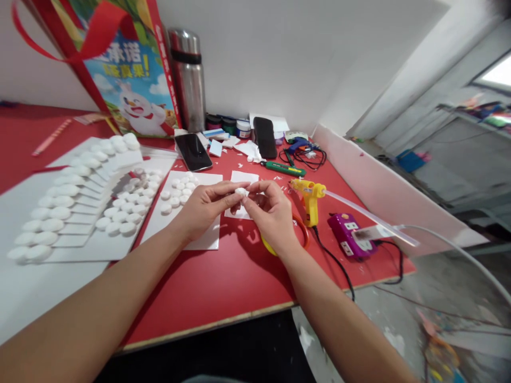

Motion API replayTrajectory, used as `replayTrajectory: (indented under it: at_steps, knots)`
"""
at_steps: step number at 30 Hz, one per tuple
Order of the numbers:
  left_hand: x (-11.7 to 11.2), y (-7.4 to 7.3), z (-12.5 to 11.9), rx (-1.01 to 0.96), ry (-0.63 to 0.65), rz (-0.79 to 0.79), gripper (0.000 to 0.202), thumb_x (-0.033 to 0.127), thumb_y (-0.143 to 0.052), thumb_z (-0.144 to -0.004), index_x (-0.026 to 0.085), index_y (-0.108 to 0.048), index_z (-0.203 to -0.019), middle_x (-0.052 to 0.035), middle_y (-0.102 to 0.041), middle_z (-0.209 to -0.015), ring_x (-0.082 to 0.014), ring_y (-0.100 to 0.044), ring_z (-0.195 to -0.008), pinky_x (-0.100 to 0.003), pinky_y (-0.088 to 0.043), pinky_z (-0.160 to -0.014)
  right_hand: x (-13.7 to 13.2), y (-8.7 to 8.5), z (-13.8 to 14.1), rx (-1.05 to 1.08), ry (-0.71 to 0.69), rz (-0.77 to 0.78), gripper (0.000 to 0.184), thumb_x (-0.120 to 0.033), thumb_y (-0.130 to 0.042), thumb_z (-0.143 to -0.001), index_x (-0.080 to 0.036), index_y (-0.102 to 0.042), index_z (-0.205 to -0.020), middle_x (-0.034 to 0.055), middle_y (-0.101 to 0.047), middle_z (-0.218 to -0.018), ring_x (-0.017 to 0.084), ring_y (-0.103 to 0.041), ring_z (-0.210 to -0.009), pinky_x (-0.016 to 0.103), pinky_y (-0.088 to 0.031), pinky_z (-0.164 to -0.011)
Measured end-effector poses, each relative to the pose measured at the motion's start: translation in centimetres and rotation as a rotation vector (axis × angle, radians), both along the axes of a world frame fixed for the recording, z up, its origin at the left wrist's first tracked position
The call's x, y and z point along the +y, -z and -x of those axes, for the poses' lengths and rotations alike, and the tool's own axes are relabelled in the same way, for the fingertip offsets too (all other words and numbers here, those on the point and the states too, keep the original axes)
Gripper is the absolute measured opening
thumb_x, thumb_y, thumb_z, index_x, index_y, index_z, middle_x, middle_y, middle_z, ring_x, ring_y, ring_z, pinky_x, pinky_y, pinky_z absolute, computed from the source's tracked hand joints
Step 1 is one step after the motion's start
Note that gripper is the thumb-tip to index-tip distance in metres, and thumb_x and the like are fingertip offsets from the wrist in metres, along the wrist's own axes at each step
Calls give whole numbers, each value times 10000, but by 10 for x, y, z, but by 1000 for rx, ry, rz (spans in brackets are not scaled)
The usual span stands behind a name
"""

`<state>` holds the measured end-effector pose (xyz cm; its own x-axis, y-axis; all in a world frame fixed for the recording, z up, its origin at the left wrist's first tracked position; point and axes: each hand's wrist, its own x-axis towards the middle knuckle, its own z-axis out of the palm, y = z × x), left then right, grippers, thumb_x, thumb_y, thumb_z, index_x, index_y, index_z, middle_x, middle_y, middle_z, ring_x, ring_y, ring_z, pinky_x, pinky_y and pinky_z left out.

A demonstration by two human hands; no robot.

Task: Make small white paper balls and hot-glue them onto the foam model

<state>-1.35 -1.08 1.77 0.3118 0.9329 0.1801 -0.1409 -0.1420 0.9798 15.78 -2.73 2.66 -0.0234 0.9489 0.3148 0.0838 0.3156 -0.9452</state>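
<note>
Nearest me, my left hand [203, 206] and right hand [274, 214] pinch one white foam piece [241, 191] between closed fingertips, above the red table [223, 282], left of the yellow glue gun [310, 198].

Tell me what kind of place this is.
Probably a craft workbench, home or small workshop. Signs: a yellow hot glue gun beside a purple power strip, paint jars against the wall, rows of white discs on white sheets. The left hand and right hand pinch a small white piece.
</note>
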Motion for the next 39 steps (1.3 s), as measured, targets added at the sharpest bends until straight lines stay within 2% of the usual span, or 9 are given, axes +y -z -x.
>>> replayTrajectory:
  at_steps: [5, 10, 17, 23, 31, 39]
  knots:
    - [-1, -10, -1, 126, -63, -69, 285, 371, -706, -918, 239, -811, -1148, -1, -629, -761, -129, -519, -688, -278, -450, -722, 0, -1, -2, -103, 30, -54, 139, -294, -707, -872, -215, -614, -941, -35, -630, -776, 88, -531, -562, 233, -423, -514]
    - [-3, -19, -1, 264, -92, -199, 256, 363, -664, -941, 221, -819, -1086, -19, -641, -804, -135, -532, -693, -269, -446, -692, -2, -3, -4, -325, 149, -207, 81, -263, -703, -892, -191, -704, -928, -7, -677, -770, 99, -573, -593, 252, -445, -566]
    - [-2, -10, -2, 301, -50, -290, 293, 366, -568, -1006, 201, -775, -1131, -55, -680, -946, -146, -611, -772, -264, -479, -738, -2, -3, -6, -395, 161, -208, 99, -268, -684, -909, -186, -738, -903, -9, -674, -696, 115, -597, -588, 250, -452, -572]
    - [0, -8, 1, 394, -42, -403, 286, 316, -518, -1032, 179, -756, -1114, -36, -644, -888, -152, -592, -804, -277, -464, -785, -1, -1, -7, -543, 197, -328, 111, -258, -658, -928, -184, -718, -871, 10, -714, -742, 110, -575, -559, 258, -449, -593]
    - [0, -10, 1, 436, -30, -412, 288, 298, -500, -1037, 174, -749, -1110, -41, -663, -904, -171, -606, -857, -286, -452, -803, 1, 0, -8, -535, 193, -256, 124, -263, -650, -907, -193, -702, -819, -3, -691, -679, 111, -551, -537, 249, -414, -551]
    - [0, -7, 2, 478, -43, -463, 312, 313, -499, -1040, 172, -743, -1173, -84, -693, -1006, -202, -636, -966, -318, -467, -873, 1, 3, -8, -579, 202, -312, 151, -249, -634, -920, -191, -670, -785, 2, -682, -687, 110, -549, -542, 250, -412, -561]
